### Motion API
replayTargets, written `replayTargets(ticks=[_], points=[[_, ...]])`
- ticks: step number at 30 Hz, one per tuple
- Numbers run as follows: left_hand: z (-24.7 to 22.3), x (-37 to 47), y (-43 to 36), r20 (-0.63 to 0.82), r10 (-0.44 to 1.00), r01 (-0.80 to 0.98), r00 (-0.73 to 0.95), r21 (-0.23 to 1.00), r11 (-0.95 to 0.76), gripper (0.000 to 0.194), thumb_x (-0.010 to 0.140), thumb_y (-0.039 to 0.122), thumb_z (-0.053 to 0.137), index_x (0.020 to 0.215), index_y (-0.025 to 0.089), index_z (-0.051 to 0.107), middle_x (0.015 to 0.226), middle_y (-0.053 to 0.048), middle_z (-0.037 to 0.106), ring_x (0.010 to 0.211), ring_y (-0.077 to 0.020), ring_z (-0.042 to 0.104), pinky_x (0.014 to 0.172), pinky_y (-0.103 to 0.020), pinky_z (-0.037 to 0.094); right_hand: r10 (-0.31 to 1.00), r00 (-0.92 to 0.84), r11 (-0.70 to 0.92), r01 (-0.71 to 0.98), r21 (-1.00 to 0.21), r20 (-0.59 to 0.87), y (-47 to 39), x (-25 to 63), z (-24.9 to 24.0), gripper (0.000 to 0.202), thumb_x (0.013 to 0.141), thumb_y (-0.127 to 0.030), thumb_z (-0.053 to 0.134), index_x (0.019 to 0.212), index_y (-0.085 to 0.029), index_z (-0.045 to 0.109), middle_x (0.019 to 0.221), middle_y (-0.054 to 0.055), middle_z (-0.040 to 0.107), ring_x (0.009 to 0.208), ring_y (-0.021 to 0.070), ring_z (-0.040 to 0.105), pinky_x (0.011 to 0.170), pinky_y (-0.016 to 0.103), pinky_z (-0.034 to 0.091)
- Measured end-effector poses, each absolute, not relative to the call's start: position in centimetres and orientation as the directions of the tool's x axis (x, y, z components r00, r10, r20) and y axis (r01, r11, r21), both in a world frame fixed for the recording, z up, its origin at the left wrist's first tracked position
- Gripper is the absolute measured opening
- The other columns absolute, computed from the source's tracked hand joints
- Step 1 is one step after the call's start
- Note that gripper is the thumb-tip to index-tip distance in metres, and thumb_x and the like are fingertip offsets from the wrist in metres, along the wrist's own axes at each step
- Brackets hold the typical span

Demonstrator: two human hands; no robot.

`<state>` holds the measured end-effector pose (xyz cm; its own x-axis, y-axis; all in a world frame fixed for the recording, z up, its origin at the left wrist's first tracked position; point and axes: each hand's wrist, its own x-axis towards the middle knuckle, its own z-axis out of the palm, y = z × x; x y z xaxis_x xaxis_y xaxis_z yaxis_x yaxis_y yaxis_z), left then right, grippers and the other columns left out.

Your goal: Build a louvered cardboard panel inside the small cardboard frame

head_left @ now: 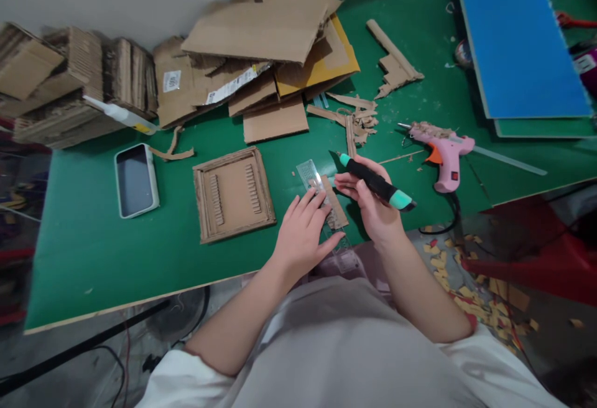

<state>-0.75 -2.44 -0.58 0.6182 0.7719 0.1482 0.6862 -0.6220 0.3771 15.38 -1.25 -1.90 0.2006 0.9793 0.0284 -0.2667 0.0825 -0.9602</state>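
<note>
My left hand (303, 227) lies flat with its fingers spread, pressing on a clear plastic ruler (306, 171) and a small cardboard strip (336, 204). The strip lies under or along the ruler; my fingers hide part of both. In my right hand (375, 209) is a black and teal craft knife (377, 184), its dark tip angled up to the left above the table, apart from the cardboard. Left of my hands sits a square cardboard tray (236, 196) with raised edges and two rows of small ridged strips inside.
A pink glue gun (448, 158) with a glue stick lies at the right, near torn cardboard scraps (361, 123). Stacked cardboard (261, 28) fills the back. A phone (137, 181) and white glue bottle (122, 114) lie left, a blue board (517, 41) far right, on the green table (163, 271).
</note>
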Motion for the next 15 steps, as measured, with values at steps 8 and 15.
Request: replayTargets(ticks=[8,15], points=[[-0.56,-0.72,-2.34,0.137,0.777,0.691,0.614,0.382,-0.613,0.043,0.082,0.045,0.052,0.111,0.014,0.051,0.132,-0.015,0.047,0.129,-0.0272,0.034,0.105,-0.048,0.029,0.982,0.188,0.076,-0.267,-0.961,0.025,-1.34,15.46,-1.74,0.041,0.081,-0.041,0.055,0.117,-0.025,0.045,0.097,0.005,0.066,0.092,0.0185,0.064,0.088,0.042,0.051],[-0.49,-0.72,-2.34,0.146,0.777,0.688,0.613,0.385,-0.615,0.042,0.081,0.045,0.053,0.109,0.013,0.053,0.131,-0.014,0.048,0.129,-0.0276,0.035,0.105,-0.049,0.03,0.981,0.193,0.087,-0.284,-0.955,0.032,-1.3,15.39,-1.68,0.04,0.08,-0.041,0.056,0.116,-0.025,0.047,0.095,0.005,0.066,0.092,0.0186,0.064,0.087,0.041,0.052]])
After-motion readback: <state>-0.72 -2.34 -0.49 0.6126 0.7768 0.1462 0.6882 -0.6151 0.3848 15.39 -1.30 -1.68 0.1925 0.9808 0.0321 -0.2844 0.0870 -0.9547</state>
